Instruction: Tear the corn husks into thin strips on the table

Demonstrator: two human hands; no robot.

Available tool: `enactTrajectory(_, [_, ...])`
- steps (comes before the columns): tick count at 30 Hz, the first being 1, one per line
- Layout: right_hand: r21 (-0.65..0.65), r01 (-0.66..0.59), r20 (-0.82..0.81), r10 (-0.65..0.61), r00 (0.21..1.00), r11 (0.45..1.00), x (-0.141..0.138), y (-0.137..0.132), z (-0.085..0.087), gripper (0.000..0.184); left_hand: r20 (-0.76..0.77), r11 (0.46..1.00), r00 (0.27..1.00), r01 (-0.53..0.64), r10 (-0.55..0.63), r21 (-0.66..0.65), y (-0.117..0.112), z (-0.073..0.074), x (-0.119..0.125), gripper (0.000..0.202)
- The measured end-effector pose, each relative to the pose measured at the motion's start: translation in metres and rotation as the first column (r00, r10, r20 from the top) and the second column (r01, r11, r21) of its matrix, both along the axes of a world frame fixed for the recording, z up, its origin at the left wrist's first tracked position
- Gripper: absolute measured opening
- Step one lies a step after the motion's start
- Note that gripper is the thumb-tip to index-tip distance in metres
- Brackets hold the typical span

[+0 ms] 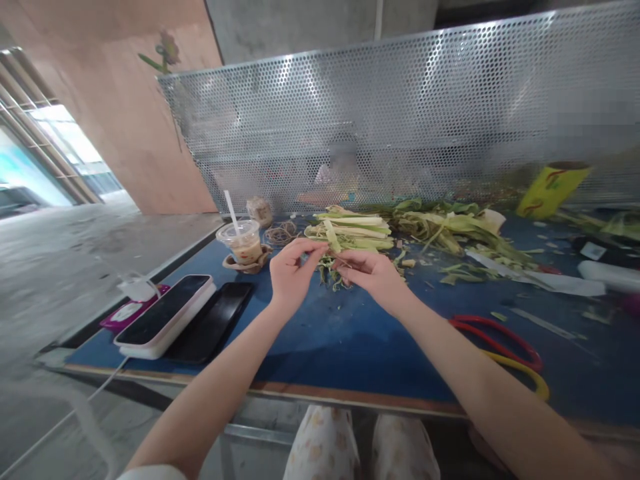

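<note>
Over the middle of the blue table (pixel 320 360), my left hand (pixel 296 272) pinches a short pale green plant stalk (pixel 332 235) between thumb and fingertips. My right hand (pixel 373 275) meets it from the other side, with its fingers closed on the stalk's lower end. Just behind both hands lies a pile of cut pale green stalks (pixel 367 235). Thin green scraps (pixel 337 275) hang or lie beneath the fingertips; I cannot tell which. To the right rear is a heap of wilted leaves and husks (pixel 450 230).
At left stand an iced drink cup (pixel 245 243), a coil of twine (pixel 281 233), a phone (pixel 167 313), a black device (pixel 213 323) and a purple power socket (pixel 120 313). Red-and-yellow-handled scissors (pixel 500 340) lie right. A perforated metal screen (pixel 400 120) closes the back, with a person behind.
</note>
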State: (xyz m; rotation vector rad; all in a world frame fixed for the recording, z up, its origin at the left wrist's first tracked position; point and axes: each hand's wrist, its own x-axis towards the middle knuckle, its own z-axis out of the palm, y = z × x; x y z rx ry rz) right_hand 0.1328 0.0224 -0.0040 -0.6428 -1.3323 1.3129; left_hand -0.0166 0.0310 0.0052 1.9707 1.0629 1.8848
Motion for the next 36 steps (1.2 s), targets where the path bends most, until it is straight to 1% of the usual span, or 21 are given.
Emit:
enactTrajectory(3, [0.051,0.022,0.085,-0.027,0.996,0.998,0.003,0.000,0.000,0.028,0.121,0.991,0.991,0.072,-0.058,-0.113,0.001,0.002,0.001,0.007])
enactTrajectory(6, [0.110,0.028,0.204,-0.050,0.978,0.994,0.009,-0.004,0.004,0.023,0.203,0.983,0.975,0.119,-0.089,-0.138,0.001,0.003,0.001,0.005])
enactTrajectory(7, [0.153,0.042,0.274,-0.083,0.958,0.987,0.012,-0.005,0.006,0.020,0.225,0.981,0.969,0.133,-0.099,-0.143,0.001,0.002,0.001,0.004])
enactTrajectory(8, [0.219,0.069,0.356,-0.146,0.923,0.973,0.015,-0.007,0.009,0.017,0.247,0.977,0.963,0.150,-0.110,-0.151,0.002,0.002,0.001,0.004])
enactTrajectory(9, [0.314,0.107,0.434,-0.243,0.867,0.943,0.018,-0.009,0.011,0.016,0.273,0.973,0.954,0.171,-0.124,-0.157,0.003,0.001,0.001,0.004])
enactTrajectory(10, [0.437,0.149,0.486,-0.372,0.791,0.887,0.021,-0.011,0.014,0.015,0.306,0.966,0.941,0.200,-0.144,-0.161,0.004,0.000,0.002,0.004])
enactTrajectory(11, [0.576,0.181,0.488,-0.513,0.706,0.797,0.024,-0.012,0.016,0.015,0.353,0.957,0.920,0.240,-0.171,-0.162,0.005,-0.001,0.002,0.004])
enactTrajectory(12, [0.711,0.181,0.450,-0.637,0.626,0.679,0.026,-0.013,0.018,0.016,0.410,0.942,0.889,0.291,-0.203,-0.164,0.005,-0.001,0.003,0.006])
enactTrajectory(13, [0.824,0.155,0.380,-0.734,0.563,0.546,0.028,-0.013,0.019,0.016,0.475,0.921,0.847,0.352,-0.237,-0.169,0.006,-0.002,0.004,0.007])
enactTrajectory(14, [0.901,0.122,0.297,-0.799,0.523,0.416,0.030,-0.013,0.020,0.017,0.542,0.890,0.797,0.419,-0.267,-0.178,0.006,-0.002,0.006,0.009])
enactTrajectory(15, [0.947,0.093,0.221,-0.837,0.500,0.307,0.032,-0.012,0.020,0.018,0.602,0.851,0.744,0.488,-0.289,-0.194,0.006,-0.001,0.007,0.011])
enactTrajectory(16, [0.972,0.078,0.157,-0.863,0.481,0.221,0.033,-0.011,0.019,0.018,0.655,0.806,0.694,0.551,-0.301,-0.214,0.005,-0.001,0.008,0.013])
enactTrajectory(17, [0.986,0.075,0.102,-0.885,0.455,0.152,0.035,-0.009,0.018,0.018,0.696,0.761,0.651,0.604,-0.302,-0.235,0.004,0.000,0.009,0.015])
enactTrajectory(19, [0.996,0.078,0.004,-0.923,0.385,0.037,0.038,-0.006,0.016,0.019,0.753,0.680,0.589,0.682,-0.292,-0.269,0.003,0.000,0.010,0.017])
enactTrajectory(21, [0.998,0.020,-0.069,-0.941,0.331,-0.066,0.040,-0.003,0.013,0.021,0.789,0.614,0.547,0.733,-0.279,-0.291,0.002,0.000,0.011,0.016])
enactTrajectory(24, [0.971,-0.115,-0.164,-0.935,0.315,-0.209,0.040,0.000,0.013,0.021,0.818,0.530,0.506,0.789,-0.275,-0.310,0.001,-0.001,0.010,0.013])
enactTrajectory(26, [0.940,-0.153,-0.245,-0.916,0.317,-0.304,0.040,0.000,0.015,0.017,0.827,0.481,0.487,0.817,-0.281,-0.317,0.000,-0.002,0.010,0.011])
enactTrajectory(28, [0.916,-0.169,-0.303,-0.903,0.306,-0.365,0.039,-0.001,0.016,0.013,0.835,0.440,0.472,0.837,-0.282,-0.325,-0.001,-0.002,0.011,0.008])
enactTrajectory(29, [0.909,-0.184,-0.313,-0.903,0.295,-0.375,0.039,-0.001,0.017,0.012,0.839,0.427,0.469,0.842,-0.277,-0.329,-0.001,-0.003,0.011,0.007])
enactTrajectory(32, [0.903,-0.231,-0.297,-0.913,0.279,-0.364,0.039,-0.004,0.017,0.009,0.845,0.411,0.468,0.845,-0.259,-0.342,-0.002,-0.003,0.011,0.004])
enactTrajectory(36, [0.899,-0.288,-0.261,-0.931,0.255,-0.331,0.039,-0.005,0.015,0.009,0.843,0.394,0.463,0.854,-0.274,-0.341,-0.002,-0.004,0.011,0.002])
